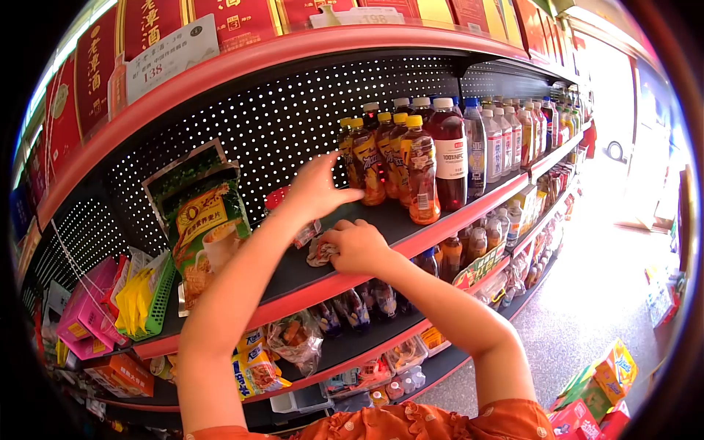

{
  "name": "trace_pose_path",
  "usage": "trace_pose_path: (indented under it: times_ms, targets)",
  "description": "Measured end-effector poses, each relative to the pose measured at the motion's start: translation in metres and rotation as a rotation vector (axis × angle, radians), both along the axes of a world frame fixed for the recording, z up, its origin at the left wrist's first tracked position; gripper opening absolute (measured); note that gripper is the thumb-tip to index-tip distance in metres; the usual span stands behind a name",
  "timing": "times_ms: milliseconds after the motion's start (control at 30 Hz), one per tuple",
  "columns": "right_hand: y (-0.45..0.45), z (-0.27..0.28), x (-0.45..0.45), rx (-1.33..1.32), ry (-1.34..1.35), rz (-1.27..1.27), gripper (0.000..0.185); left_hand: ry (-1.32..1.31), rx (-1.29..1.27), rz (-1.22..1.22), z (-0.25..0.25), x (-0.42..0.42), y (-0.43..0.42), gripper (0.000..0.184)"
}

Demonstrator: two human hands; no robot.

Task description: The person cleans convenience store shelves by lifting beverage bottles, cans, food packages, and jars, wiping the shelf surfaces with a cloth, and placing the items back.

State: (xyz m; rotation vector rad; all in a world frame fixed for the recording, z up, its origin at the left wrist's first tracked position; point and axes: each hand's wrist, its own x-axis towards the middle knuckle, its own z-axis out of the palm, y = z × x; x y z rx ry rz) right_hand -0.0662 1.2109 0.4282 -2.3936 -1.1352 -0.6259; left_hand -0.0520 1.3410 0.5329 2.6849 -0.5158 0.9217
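Note:
My left hand is raised over the black shelf, thumb and fingers apart and empty, close to the yellow-capped bottles. Lower down, my right hand is closed round a crumpled cloth that lies on the shelf surface. Behind my left wrist is a small red and clear packet, partly hidden by the arm. One yellow-capped bottle stands at the shelf's front edge, beside a large dark red bottle with a white label.
A green cereal bag leans against the perforated back panel at the left, near a green basket of yellow packets. More bottles line the shelf to the right. A pink shelf edge runs below my hands. Colourful boxes are on the floor.

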Motion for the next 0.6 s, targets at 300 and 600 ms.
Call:
trace_pose_path:
  times_ms: [300,600]
  targets:
    - [-0.072,-0.010,-0.024,0.136,-0.318,0.288,0.053,0.386,-0.268,-0.048,-0.016,0.048,-0.131,0.086]
    - [-0.138,-0.007,-0.021,0.373,-0.164,0.193,0.041,0.263,-0.536,-0.315,-0.041,0.068,-0.107,0.050]
